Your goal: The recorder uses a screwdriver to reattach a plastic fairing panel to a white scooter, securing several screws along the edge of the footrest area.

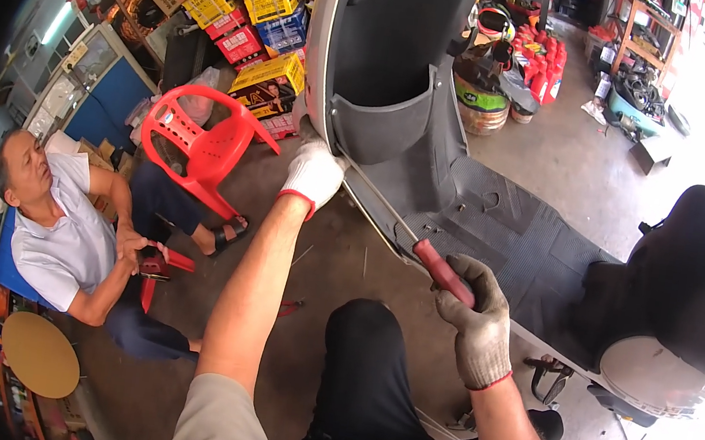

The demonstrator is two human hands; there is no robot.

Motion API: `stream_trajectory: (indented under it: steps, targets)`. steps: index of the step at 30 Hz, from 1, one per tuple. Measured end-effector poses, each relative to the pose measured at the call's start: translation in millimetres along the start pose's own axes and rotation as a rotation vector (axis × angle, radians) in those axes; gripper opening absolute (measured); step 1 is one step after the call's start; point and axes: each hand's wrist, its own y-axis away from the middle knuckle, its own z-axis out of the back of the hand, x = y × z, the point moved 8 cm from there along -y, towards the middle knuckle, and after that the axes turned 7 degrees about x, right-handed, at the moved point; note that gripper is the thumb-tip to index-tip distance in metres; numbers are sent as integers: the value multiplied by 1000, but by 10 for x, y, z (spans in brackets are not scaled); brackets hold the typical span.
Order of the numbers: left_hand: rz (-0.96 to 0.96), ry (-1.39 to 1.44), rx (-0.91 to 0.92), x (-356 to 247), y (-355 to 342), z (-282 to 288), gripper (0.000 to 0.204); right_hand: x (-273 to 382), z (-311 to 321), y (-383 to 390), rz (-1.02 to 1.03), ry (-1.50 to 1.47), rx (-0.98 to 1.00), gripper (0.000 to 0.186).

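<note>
My right hand (476, 312), in a soiled grey work glove, is closed round the red handle of a long screwdriver (443, 274). Its thin shaft slants up and left across the scooter's front panel. My left hand (314, 175), in a white glove with a red cuff, rests at the panel's left edge near the far end of the shaft. What its fingers touch there is hidden. The scooter (495, 217) has a dark inner leg shield with a storage pocket (383, 126), a ribbed black floorboard and a black seat (701, 275). Small dark pieces lie on the floorboard.
At left a person (67, 227) sits close by, hands together. A red plastic chair (202, 142) stands before stacked cardboard and coloured boxes (269, 4). A round tan disc (41, 354) is at lower left. Red bottles (538, 62) and a parts-filled basin (635, 106) stand beyond the scooter.
</note>
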Motion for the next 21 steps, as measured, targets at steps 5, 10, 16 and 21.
stream_trajectory:
  steps: [5,10,16,21]
  targets:
    - [-136,103,-111,-9,156,35,56,19,19,51,33,141,-6,47]
    - [-83,240,101,525,378,-651,80,42,19,135,82,320,-39,46]
    - [83,1127,236,911,401,-1552,72,15,163,216,114,353,-54,48]
    - [-131,876,223,900,341,-1628,82,-236,423,333,25,305,-91,46]
